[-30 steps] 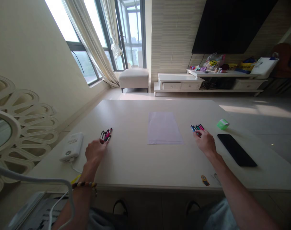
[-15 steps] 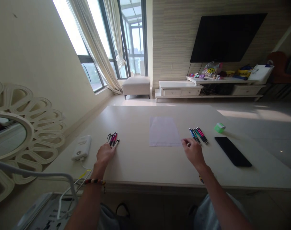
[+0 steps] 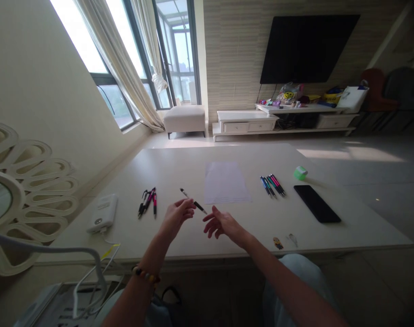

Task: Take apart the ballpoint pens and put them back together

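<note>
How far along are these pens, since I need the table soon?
Done: little that shows; the paper sheet looks unmarked. In hand: a black pen at the left hand's fingers, right hand open near it. Left: the pen bunches on either side of the sheet.

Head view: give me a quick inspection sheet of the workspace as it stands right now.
surface: pale table, with a sheet of paper lying flat mid-table
job's things: left pen group; right pen group; black pen at the left hand's fingertips
clutter: white power bank; black phone; small green block
grippers: left hand curled at the pen, grip unclear; right hand open beside it
cables: white cable from the power bank over the table edge
surroundings: wall TV; white TV cabinet; ottoman
</note>
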`<state>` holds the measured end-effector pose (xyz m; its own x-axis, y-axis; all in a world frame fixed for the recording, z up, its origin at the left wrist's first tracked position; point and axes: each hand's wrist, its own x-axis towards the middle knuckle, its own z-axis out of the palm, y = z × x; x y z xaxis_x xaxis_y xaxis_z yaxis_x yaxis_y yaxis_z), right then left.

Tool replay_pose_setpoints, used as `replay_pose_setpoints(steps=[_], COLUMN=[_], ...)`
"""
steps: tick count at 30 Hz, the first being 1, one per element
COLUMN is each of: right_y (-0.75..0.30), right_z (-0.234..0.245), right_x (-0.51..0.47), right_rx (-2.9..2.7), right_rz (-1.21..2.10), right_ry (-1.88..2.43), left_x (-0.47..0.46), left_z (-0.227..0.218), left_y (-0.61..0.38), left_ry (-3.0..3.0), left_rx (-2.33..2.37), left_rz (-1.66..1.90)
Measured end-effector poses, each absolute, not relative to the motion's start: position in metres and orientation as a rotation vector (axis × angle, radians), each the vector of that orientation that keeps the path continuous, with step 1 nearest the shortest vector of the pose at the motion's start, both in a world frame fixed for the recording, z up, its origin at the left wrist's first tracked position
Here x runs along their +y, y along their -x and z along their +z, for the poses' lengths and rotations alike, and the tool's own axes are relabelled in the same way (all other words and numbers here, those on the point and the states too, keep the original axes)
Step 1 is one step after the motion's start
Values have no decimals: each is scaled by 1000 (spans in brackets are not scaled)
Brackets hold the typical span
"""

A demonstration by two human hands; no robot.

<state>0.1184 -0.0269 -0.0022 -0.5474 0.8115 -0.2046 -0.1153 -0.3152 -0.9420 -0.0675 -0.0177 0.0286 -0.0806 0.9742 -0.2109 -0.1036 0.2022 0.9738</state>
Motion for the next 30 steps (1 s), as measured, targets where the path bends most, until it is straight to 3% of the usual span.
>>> replay_pose_setpoints(steps=[6,11,14,18,21,26,28,30], right_y=[-128,-145,-152,-152,-147,-148,-149,-148], right_z=[4,4,2,-4,-7,-1,-1,-4], right_x=[-24,-12,-9,-11,-18,-29,-29,-27], right_rx=[-988,-1079,-1100,-1103,-1294,-1915,-1975,-1925], right_rz=[2090,2030,2182,2451,2169,1061,960,1177], right_ry=[708,749,704,657,789,1064,1095,1092], left_x=[-19,-17,-22,-26,-26,-27,-27,-27], left_z=[19,18,21,22,22,22,20,19], left_y=[28,27,32,39,42,42,42,42], left_ry=[-1255,-1904,-2464,-2685,-2700,-2606,-2605,-2622], left_rx=[1186,1417,1365,1369,1376,1316,1320,1335], left_rz=[951,1223,952,672,634,600,611,627])
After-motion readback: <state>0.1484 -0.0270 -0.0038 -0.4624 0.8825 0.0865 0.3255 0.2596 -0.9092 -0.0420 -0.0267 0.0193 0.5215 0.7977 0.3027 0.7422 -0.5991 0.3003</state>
